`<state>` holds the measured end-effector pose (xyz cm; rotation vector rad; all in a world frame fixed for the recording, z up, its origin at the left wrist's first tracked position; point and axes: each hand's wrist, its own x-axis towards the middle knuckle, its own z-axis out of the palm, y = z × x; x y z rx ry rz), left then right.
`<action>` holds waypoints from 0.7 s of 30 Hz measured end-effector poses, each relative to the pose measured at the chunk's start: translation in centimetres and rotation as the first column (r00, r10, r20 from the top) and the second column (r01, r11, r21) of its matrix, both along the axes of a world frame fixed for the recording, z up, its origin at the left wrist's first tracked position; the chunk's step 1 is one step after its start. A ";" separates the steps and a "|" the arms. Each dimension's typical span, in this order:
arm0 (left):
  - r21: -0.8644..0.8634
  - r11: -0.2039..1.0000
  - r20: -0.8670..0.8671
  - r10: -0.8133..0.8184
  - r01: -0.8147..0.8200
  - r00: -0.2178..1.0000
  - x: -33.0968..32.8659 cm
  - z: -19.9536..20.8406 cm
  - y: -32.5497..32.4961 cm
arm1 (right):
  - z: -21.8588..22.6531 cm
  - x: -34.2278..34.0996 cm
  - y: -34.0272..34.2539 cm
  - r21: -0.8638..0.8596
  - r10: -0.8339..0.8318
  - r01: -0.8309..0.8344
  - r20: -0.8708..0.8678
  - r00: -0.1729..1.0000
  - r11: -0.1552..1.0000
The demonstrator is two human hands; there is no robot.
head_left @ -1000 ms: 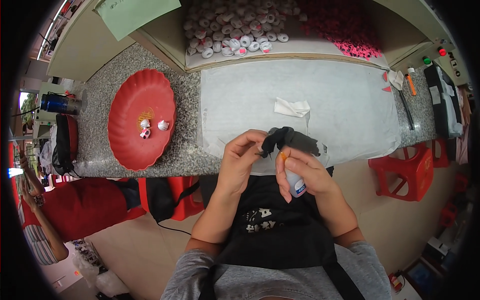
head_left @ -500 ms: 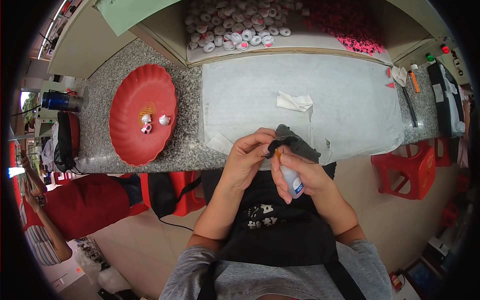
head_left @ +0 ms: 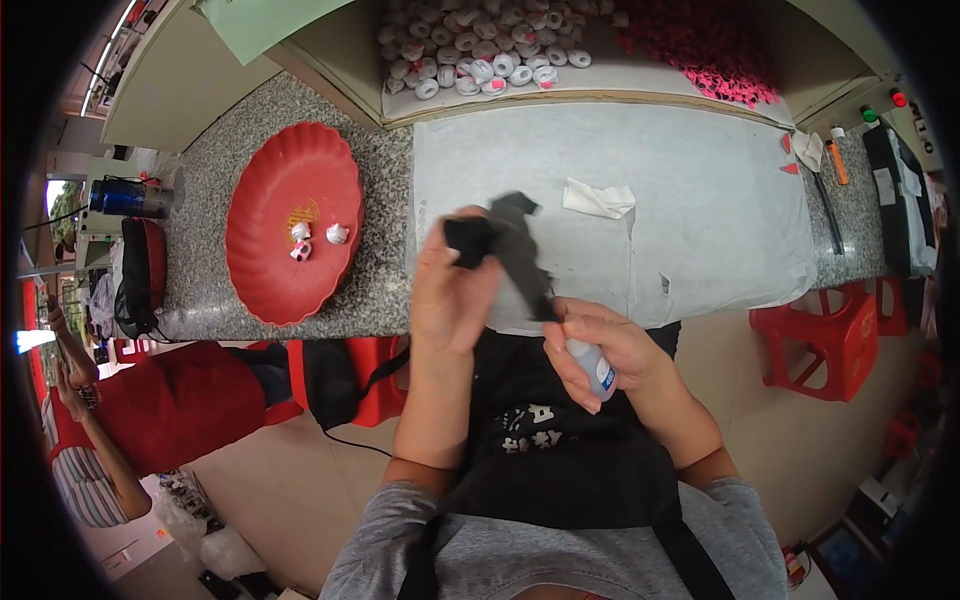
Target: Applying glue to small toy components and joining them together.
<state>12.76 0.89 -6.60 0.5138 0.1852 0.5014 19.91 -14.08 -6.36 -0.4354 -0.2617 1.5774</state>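
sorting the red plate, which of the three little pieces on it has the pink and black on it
On the red plate, it is the lower-left piece, lying nearest the front edge of the counter. The other two look plain white.

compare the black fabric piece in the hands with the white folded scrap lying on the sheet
The black fabric piece is dark, stretched long and lifted off the counter, pinched by the left hand and the right hand. The white folded scrap is pale, smaller, crumpled flat and lies untouched on the white sheet. Both look soft and limp.
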 end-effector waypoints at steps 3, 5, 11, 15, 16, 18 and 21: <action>0.173 0.973 -0.099 0.170 -0.151 0.981 -0.4 1.2 3.8 | -0.3 -0.2 -0.9 -0.026 -0.051 0.050 -0.037 0.998 0.998; 0.255 0.954 0.005 0.164 -0.160 0.986 0.1 1.8 4.8 | -0.1 0.2 -1.1 -0.007 -0.069 0.069 -0.026 0.997 0.998; 0.645 0.733 -0.212 0.441 -0.214 0.872 1.0 1.2 3.4 | -0.1 0.9 -1.0 0.022 -0.108 0.108 0.018 0.994 0.994; 0.883 0.422 -0.115 0.617 -0.204 0.778 1.2 0.7 4.0 | -0.4 1.0 -0.7 0.022 -0.109 0.108 0.018 0.994 0.994; 0.936 0.292 -0.055 0.673 -0.197 0.738 1.1 1.0 4.5 | -0.3 0.9 -0.5 0.026 -0.099 0.099 0.017 0.995 0.995; 0.983 0.052 0.073 0.765 -0.174 0.640 0.4 2.2 5.3 | -0.1 0.7 0.4 0.021 -0.073 0.073 0.025 0.997 0.997; 0.972 -0.215 0.225 0.769 -0.089 0.598 0.5 1.7 6.1 | -0.3 0.3 0.4 -0.031 -0.104 0.108 0.107 0.989 0.994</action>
